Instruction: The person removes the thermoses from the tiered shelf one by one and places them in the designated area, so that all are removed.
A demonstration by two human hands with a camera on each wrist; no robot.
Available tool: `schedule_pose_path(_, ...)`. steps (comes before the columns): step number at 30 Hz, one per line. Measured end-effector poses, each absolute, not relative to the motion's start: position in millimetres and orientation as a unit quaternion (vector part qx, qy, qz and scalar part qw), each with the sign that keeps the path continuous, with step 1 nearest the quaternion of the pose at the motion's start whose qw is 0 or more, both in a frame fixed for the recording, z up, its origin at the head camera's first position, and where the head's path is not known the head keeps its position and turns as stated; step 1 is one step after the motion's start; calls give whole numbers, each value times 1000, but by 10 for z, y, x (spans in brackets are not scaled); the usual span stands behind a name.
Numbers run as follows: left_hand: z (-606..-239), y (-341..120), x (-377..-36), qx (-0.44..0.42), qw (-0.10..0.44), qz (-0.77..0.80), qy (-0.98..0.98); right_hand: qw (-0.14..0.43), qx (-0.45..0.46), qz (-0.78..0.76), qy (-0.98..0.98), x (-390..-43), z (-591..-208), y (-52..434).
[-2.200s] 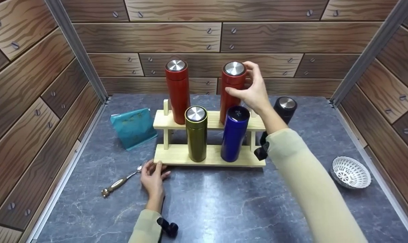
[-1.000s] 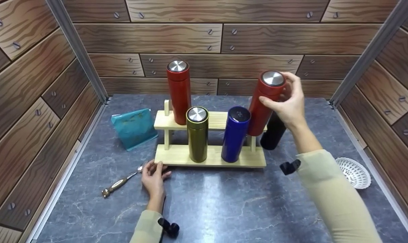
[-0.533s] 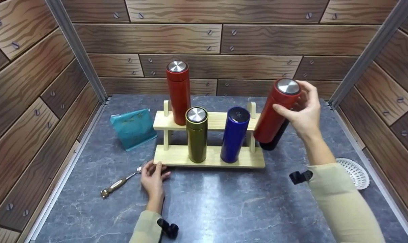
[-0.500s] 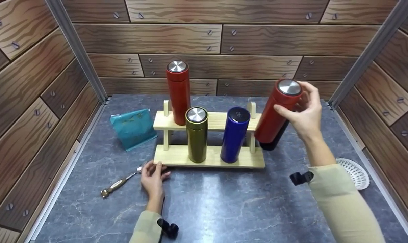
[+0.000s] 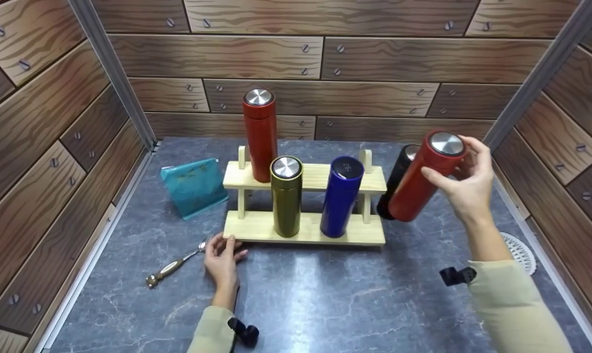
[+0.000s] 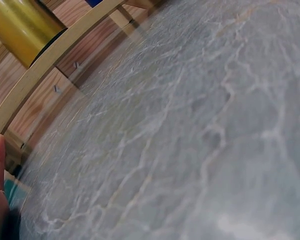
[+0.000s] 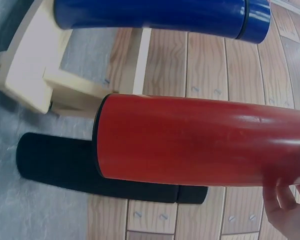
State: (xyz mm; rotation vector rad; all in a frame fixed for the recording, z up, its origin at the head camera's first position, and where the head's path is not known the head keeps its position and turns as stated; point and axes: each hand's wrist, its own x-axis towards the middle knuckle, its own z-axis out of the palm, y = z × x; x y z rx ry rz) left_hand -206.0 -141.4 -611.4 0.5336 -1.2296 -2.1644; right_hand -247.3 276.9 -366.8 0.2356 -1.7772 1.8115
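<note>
Red flask [image 5: 420, 182] in right hand [image 5: 465, 181] half hides black flask [image 5: 396, 184].

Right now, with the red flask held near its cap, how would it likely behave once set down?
The red flask looks rigid and glossy, so probably slippery in the right hand. Tall and narrow, it may tip if bumped; lying down, its round body would likely roll.

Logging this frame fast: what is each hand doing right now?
Left hand: open, fingertips resting against the front corner of the wooden rack, holding nothing.
Right hand: gripping the tilted red flask near its cap, lifted off the table.
</note>
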Motion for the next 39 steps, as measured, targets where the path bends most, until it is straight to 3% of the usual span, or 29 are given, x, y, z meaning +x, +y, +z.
schedule_pose_path(15, -6101, -1417, -2052, 205, 293, -811, -463, 321, 38, 677, -661, -2472, -3862, 3173)
schedule_pose_path(33, -6094, -1414, -2062, 212, 293, -803, -474, 318, -57, 660, -678, -2796, -4199, 3338)
schedule_pose_path(39, -6096, -1416, -2069, 217, 292, -804, -471, 349, -67, 634, -686, -2969, -4359, 3353)
